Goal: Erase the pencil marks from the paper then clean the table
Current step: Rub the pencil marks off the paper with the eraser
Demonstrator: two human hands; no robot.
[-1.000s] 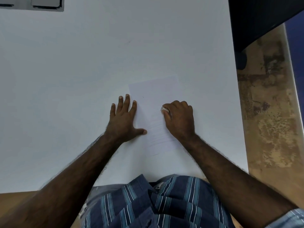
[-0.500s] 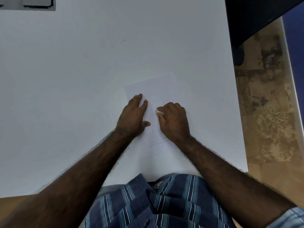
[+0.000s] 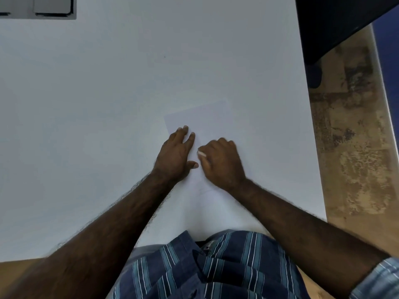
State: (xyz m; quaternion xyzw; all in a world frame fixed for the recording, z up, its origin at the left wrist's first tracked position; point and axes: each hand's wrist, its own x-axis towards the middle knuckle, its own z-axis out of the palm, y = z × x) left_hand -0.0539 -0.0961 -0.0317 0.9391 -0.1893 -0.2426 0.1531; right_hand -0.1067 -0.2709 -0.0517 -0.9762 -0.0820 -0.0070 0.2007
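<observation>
White table (image 3: pixel 108 104) fills most of the head view, running from the near edge by the person's lap to a grey tray-like object (image 3: pixel 38 7) cut off at the top left corner. On the right the table ends at a straight edge, with a worn brown floor (image 3: pixel 349 137) beyond it and a dark panel (image 3: pixel 336 22) at the top right.

A sheet of paper (image 3: pixel 207 117) lies flat on the table in front of the person, slightly turned, its far corners clear of both hands. It is nearly the same white as the table, so only its faint outline shows; any pencil marks on it are too faint to make out.

The left hand (image 3: pixel 176 155) lies palm down on the left part of the paper, fingers straight and close together, thumb out toward the right hand. A second ago this hand sat further left, with its fingers spread over the paper's left edge and partly on the table; it has since slid in onto the sheet, close beside the right hand.

The right hand (image 3: pixel 222 162) is curled, knuckles up, pinching a small white eraser (image 3: pixel 201 153) against the paper near the sheet's middle. The eraser tip pokes out on the hand's left side, as before, just beside the left hand's fingers.

Striped blue shirt (image 3: pixel 216 266) fills the bottom of the view. No container with visible contents shows.
</observation>
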